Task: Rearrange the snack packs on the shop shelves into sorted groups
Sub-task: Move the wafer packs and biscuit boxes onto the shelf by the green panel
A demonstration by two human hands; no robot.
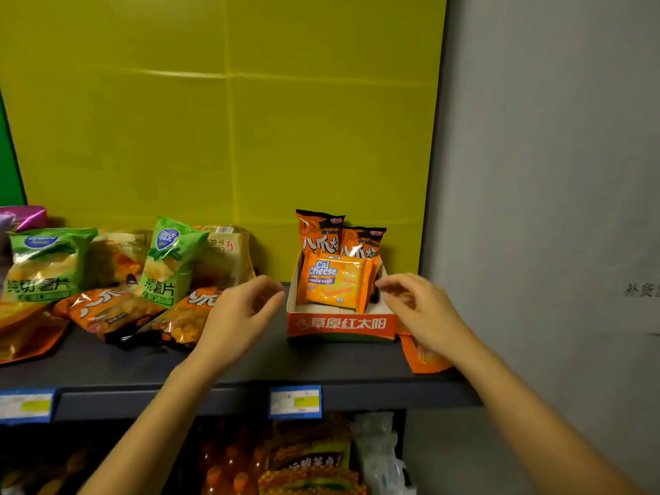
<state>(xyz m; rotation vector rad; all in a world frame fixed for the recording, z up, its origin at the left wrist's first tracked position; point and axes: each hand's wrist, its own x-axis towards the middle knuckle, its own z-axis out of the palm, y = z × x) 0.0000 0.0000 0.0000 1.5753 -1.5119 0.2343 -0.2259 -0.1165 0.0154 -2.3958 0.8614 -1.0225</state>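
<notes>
Noting Cal Cheese pack [335, 284] leaning against two upright orange packs [321, 237] inside the orange-and-white box [341, 325], sitting at the right end of the dark shelf [250, 362]. Finding left hand [239, 316] hovering just left of the box, fingers loosely curled, gripping nothing. Finding right hand [421, 312] curling beside the box's right wall, over another orange pack [426, 359]; cannot tell whether pinching it. Logging green chip bags [168, 259] and orange bags [103, 309] lying heaped well to the left.

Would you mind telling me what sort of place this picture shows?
Most likely a small shop: a dark shelf loaded with bagged snacks, blue price tags on its front edge, and an orange display carton holding Cal Cheese wafers.
</notes>
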